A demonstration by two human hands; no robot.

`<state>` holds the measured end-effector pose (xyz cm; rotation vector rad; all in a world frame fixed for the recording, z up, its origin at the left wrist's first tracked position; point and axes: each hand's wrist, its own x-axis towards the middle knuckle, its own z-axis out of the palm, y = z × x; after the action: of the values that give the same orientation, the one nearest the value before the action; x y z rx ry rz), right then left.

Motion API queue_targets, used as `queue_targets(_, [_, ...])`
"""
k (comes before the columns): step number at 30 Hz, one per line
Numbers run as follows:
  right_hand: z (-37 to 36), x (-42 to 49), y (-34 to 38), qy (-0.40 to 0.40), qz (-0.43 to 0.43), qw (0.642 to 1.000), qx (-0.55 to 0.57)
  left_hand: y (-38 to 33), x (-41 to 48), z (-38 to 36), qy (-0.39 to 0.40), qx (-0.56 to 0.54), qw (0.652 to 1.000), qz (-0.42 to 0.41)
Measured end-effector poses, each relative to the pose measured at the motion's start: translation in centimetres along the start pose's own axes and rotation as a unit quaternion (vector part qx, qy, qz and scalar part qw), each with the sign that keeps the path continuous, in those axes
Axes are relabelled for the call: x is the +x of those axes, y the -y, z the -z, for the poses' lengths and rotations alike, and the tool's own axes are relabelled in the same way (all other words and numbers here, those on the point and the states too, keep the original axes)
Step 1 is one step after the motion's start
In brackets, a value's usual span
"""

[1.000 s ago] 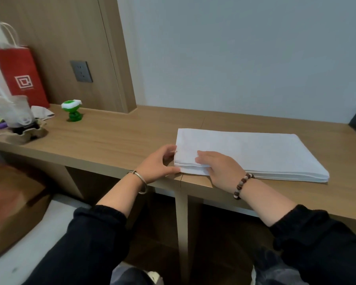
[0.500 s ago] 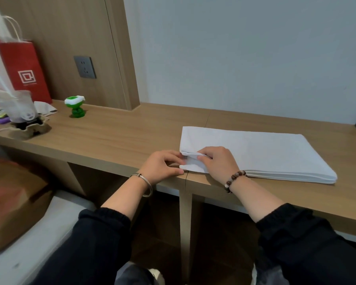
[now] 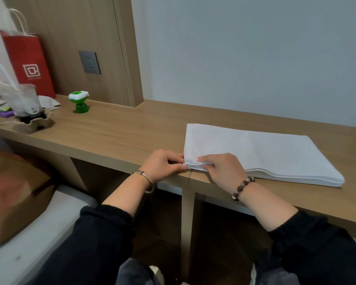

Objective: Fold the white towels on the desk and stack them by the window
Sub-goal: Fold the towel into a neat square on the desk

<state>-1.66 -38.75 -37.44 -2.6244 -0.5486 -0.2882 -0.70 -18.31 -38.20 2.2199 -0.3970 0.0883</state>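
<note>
**Both hands at the towel's corner**

The desk (image 3: 121, 136) carries the towel (image 3: 265, 153), folded flat in layers near the front edge, probably so its edges can be squared. The right hand (image 3: 224, 169) lies palm down, its fingers curled over the near left corner and pinching the layers. The left hand (image 3: 162, 166) rests on the desk edge, its curled fingertips nipping the same corner.

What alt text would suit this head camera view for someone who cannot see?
A person's left hand and right hand pinch the near left corner of a folded white towel lying flat on a wooden desk. A red paper bag, a plastic cup and a small green toy stand at the desk's far left.
</note>
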Motion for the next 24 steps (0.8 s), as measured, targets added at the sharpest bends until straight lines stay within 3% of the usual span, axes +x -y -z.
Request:
queue_targets(10, [-1.3, -0.1, 0.2, -0.019, 0.033, 0.996, -0.078, -0.3, -0.3, -0.5, -0.073, -0.056, 0.994, 0.053])
queue_targets(13, [-1.3, 0.0, 0.3, -0.017, 0.037, 0.996, -0.082, -0.8, -0.4, -0.5, -0.083, -0.058, 0.995, 0.015])
queue_targets(15, [-1.2, -0.1, 0.4, -0.005, 0.038, 0.996, -0.075, -1.2, -0.4, -0.3, -0.059, 0.019, 0.998, -0.034])
queue_targets(18, [-0.6, -0.3, 0.1, 0.018, 0.044, 0.998, -0.034, -1.8, -0.2, 0.0, -0.041, 0.197, 0.973, -0.109])
queue_targets(21, [0.5, -0.9, -0.5, 0.028, 0.022, 0.999, -0.006, -2.3, 0.0, 0.1, -0.005, 0.300, 0.945, -0.131])
queue_targets(24, [1.6, -1.8, -2.3, 0.009, -0.014, 0.997, -0.069, -2.4, 0.1, 0.1, 0.010, 0.346, 0.930, -0.128])
